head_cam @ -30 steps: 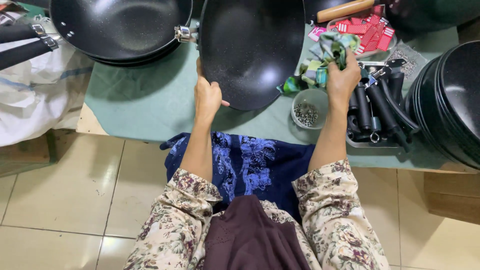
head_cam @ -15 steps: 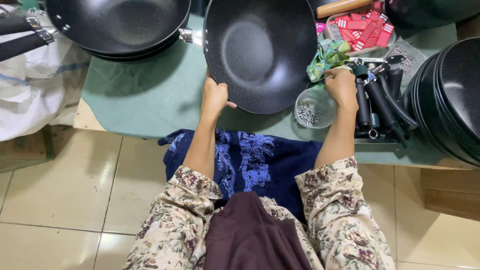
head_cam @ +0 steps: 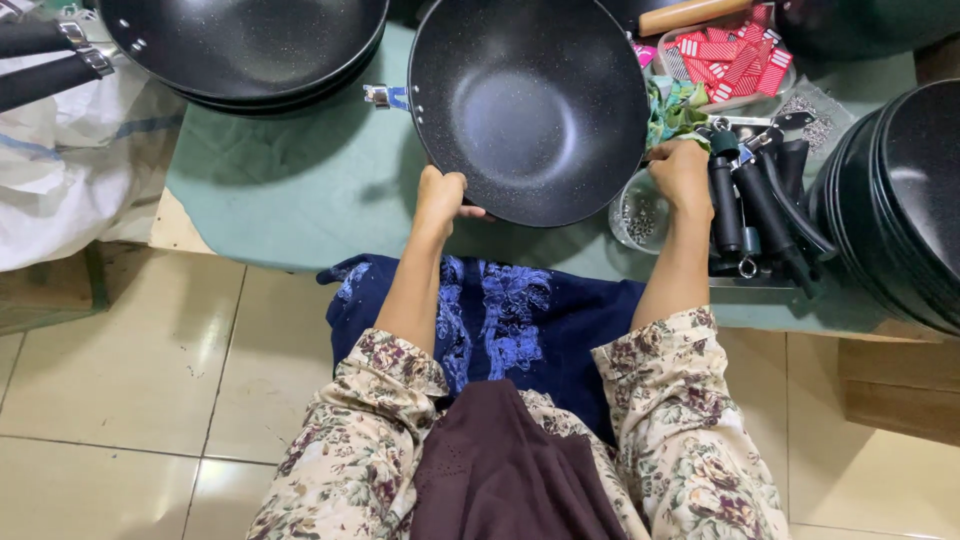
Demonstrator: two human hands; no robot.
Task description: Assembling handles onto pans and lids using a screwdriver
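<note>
A black speckled pan (head_cam: 530,105) with a bare metal handle bracket on its left rim lies on the green table (head_cam: 300,190). My left hand (head_cam: 440,195) grips its near left rim. My right hand (head_cam: 682,175) rests at the pan's right rim beside a green cloth (head_cam: 675,108); whether it grips anything there I cannot make out. Just under that hand stands a small clear bowl of screws (head_cam: 635,215).
Stacked black pans (head_cam: 240,45) sit at the back left, more pans (head_cam: 900,200) stacked at the right. Black handles (head_cam: 760,205) lie beside the bowl. A tray of red packets (head_cam: 730,60) is behind them. A white sack (head_cam: 60,170) hangs left.
The pan has come down from a tilted hold to lie flatter on the table. My right hand dropped from the green cloth to the pan's right rim.
</note>
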